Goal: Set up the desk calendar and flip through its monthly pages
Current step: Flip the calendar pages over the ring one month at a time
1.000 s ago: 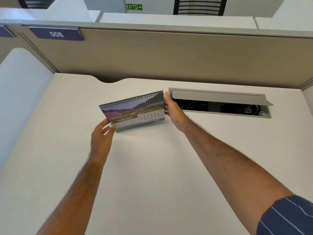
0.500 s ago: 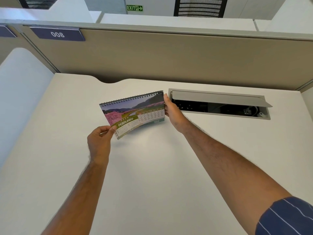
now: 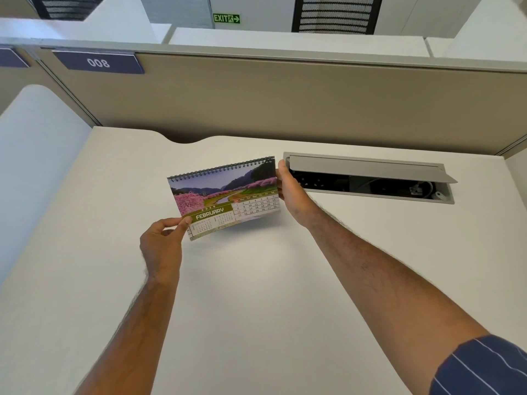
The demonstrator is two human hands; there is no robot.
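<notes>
A spiral-bound desk calendar (image 3: 225,195) stands on the white desk (image 3: 256,295), its wire binding on top. The February page shows pink blossom trees and a date grid. My left hand (image 3: 162,243) pinches the lower left corner of that page between thumb and fingers and holds it lifted off the stand. My right hand (image 3: 291,192) grips the calendar's right edge and steadies it. The pages behind and the base are hidden by the lifted sheet.
An open grey cable tray (image 3: 368,178) with sockets and wires is sunk into the desk right of the calendar. A beige partition (image 3: 285,104) with a "008" label (image 3: 98,62) closes the back. A white side panel (image 3: 37,155) stands at the left.
My left hand has taken the February page by its lower left corner and pulled it forward and up, away from the stand. My right hand has stayed on the right edge.
</notes>
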